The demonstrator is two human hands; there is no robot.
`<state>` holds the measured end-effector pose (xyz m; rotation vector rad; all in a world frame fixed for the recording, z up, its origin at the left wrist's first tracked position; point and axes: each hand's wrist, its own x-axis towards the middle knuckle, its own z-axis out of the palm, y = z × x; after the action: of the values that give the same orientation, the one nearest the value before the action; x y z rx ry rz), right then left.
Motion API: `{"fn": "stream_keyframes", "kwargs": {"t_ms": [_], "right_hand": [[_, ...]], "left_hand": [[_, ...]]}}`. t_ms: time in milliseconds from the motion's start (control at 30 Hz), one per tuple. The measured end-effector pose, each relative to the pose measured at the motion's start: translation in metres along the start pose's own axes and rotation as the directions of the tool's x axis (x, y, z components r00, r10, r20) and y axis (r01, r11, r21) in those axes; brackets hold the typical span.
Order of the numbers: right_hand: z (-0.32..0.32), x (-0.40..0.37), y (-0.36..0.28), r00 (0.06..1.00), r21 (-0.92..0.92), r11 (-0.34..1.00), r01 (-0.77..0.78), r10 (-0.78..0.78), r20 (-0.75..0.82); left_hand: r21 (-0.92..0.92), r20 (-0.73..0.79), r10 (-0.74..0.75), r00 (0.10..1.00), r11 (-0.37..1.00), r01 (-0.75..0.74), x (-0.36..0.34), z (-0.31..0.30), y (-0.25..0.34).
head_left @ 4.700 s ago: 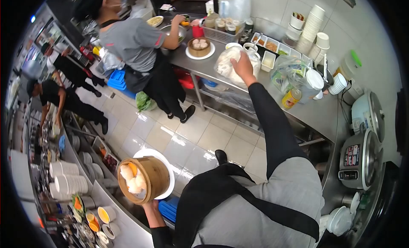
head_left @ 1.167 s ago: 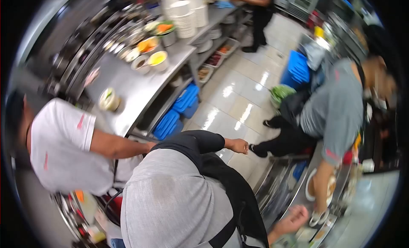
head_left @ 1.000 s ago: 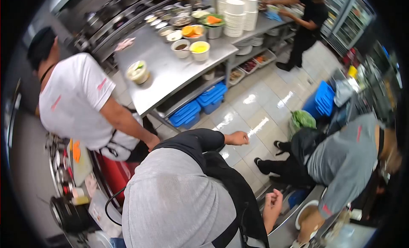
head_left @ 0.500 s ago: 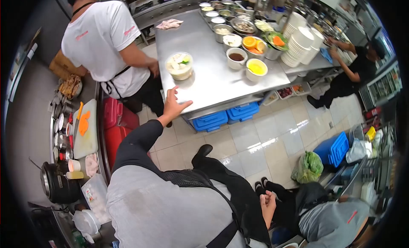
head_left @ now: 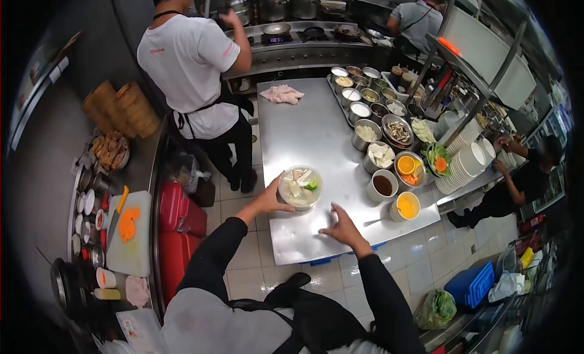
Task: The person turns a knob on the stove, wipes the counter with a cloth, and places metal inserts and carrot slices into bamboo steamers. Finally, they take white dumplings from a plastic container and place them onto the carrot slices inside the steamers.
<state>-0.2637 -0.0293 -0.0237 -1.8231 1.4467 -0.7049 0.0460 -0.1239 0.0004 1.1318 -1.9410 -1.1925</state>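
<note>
A clear round tub point(head_left: 300, 188) holds pale chunks and a bright green piece. It stands near the front left of the steel table point(head_left: 304, 132). My left hand point(head_left: 271, 199) curves around the tub's left side, thumb across its front and fingers toward the back. Off the tub's right side, my right hand point(head_left: 345, 227) hovers above the table edge with thumb and fingers spread and nothing between them. Farther right are a cup of brown powder point(head_left: 382, 185) and a cup of yellow liquid point(head_left: 406, 206), with a spoon handle reaching left.
Several ingredient tins point(head_left: 359, 110) line the table's right side, near stacked white bowls point(head_left: 471, 159). A pinkish cloth point(head_left: 281, 94) lies at the far left. A co-worker in a white shirt point(head_left: 188, 68) stands at left, by a cutting board point(head_left: 129, 250) with a knife.
My left hand has come against the tub's side. My right hand has risen from low beside my body to the table. The view has shifted, and the white-shirted co-worker's arm is raised toward the stove.
</note>
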Motion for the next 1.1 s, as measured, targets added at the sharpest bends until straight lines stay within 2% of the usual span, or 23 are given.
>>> {"fn": "stream_keyframes", "kwargs": {"t_ms": [33, 67, 100, 167, 400, 467, 500, 533, 633, 667, 733, 800, 833, 867, 900, 933, 967, 1000, 1033, 1067, 1100], "right_hand": [[-0.005, 0.021, -0.015, 0.995, 0.082, 0.992, -0.097, 0.094, 0.035], [-0.008, 0.039, -0.033, 0.980, 0.161, 0.968, -0.194, 0.184, 0.078], [-0.007, 0.051, -0.037, 0.979, 0.162, 0.966, -0.200, 0.191, 0.073], [-0.004, 0.070, -0.041, 0.987, 0.331, 0.943, -0.046, -0.008, 0.160], [0.004, 0.081, -0.039, 0.977, 0.424, 0.898, -0.116, 0.027, 0.211], [0.003, 0.073, -0.033, 0.981, 0.258, 0.965, -0.053, 0.002, 0.194], [0.005, 0.063, -0.030, 0.992, 0.170, 0.983, -0.071, 0.052, 0.115], [0.012, 0.056, -0.022, 0.991, 0.173, 0.982, -0.071, 0.049, 0.128], [0.035, 0.050, 0.028, 0.995, 0.261, 0.965, -0.002, 0.026, -0.091], [0.033, 0.043, 0.034, 0.998, 0.254, 0.967, 0.013, 0.005, -0.069], [0.037, 0.037, 0.043, 0.958, 0.437, 0.896, -0.079, 0.189, -0.215], [0.037, 0.025, 0.045, 0.918, 0.393, 0.915, -0.094, 0.232, -0.321], [0.032, 0.019, 0.042, 0.899, 0.650, 0.755, -0.085, 0.340, -0.276], [0.012, 0.016, 0.026, 0.848, 0.695, 0.682, -0.228, 0.490, -0.203], [-0.004, 0.018, 0.024, 0.792, 0.745, 0.634, -0.207, 0.556, -0.253], [-0.022, 0.029, 0.037, 0.721, 0.551, 0.822, -0.140, 0.466, -0.512], [-0.052, 0.043, 0.015, 0.675, 0.468, 0.874, -0.131, 0.424, -0.604], [-0.079, 0.058, -0.011, 0.644, 0.409, 0.901, -0.142, 0.398, -0.654], [-0.099, 0.077, -0.033, 0.642, 0.338, 0.940, -0.052, 0.290, -0.709], [-0.114, 0.097, -0.075, 0.662, 0.414, 0.910, -0.006, 0.314, -0.680], [-0.122, 0.121, -0.081, 0.645, 0.146, 0.985, 0.090, 0.054, -0.763]], "left_hand": [[-0.095, 0.076, 0.069, 0.995, 0.994, -0.062, 0.006, -0.002, 0.003], [-0.098, 0.085, 0.070, 0.994, 0.993, -0.062, 0.010, -0.003, 0.001], [-0.113, 0.086, 0.062, 0.994, 0.992, -0.052, 0.012, -0.003, -0.002], [-0.111, 0.039, 0.093, 0.995, 0.990, -0.088, 0.012, -0.002, -0.007], [-0.135, 0.118, 0.069, 0.991, 0.989, -0.053, 0.012, -0.010, -0.008], [0.037, 0.100, 0.031, 0.995, 0.999, -0.035, 0.009, -0.013, -0.007], [-0.017, 0.096, -0.029, 0.995, 0.999, 0.031, 0.002, -0.014, -0.006], [-0.018, 0.089, -0.040, 0.995, 0.999, 0.042, -0.007, -0.016, -0.008], [0.015, -0.077, -0.069, 0.995, 0.997, 0.070, -0.051, -0.027, -0.016], [0.011, -0.107, -0.076, 0.991, 0.997, 0.077, -0.071, -0.029, -0.018], [-0.039, -0.148, -0.119, 0.982, 0.993, 0.114, -0.109, -0.054, -0.024], [0.004, -0.194, -0.155, 0.969, 0.987, 0.159, -0.143, -0.084, -0.058], [0.021, -0.237, -0.179, 0.955, 0.982, 0.190, -0.154, -0.093, -0.074], [0.008, -0.236, -0.176, 0.956, 0.983, 0.183, -0.159, -0.106, -0.083], [-0.015, -0.340, -0.189, 0.921, 0.981, 0.196, -0.161, -0.126, -0.091], [-0.037, -0.443, -0.202, 0.874, 0.978, 0.207, -0.158, -0.145, -0.099], [-0.044, -0.445, -0.204, 0.872, 0.977, 0.207, -0.153, -0.162, -0.106], [-0.003, -0.517, -0.165, 0.840, 0.981, 0.191, -0.143, -0.182, -0.111], [0.042, -0.584, -0.121, 0.803, 0.983, 0.179, -0.134, -0.203, -0.119], [0.044, -0.582, -0.121, 0.804, 0.983, 0.180, -0.125, -0.222, -0.131], [0.079, -0.574, -0.077, 0.815, 0.986, 0.148, -0.110, -0.242, -0.142]]}}
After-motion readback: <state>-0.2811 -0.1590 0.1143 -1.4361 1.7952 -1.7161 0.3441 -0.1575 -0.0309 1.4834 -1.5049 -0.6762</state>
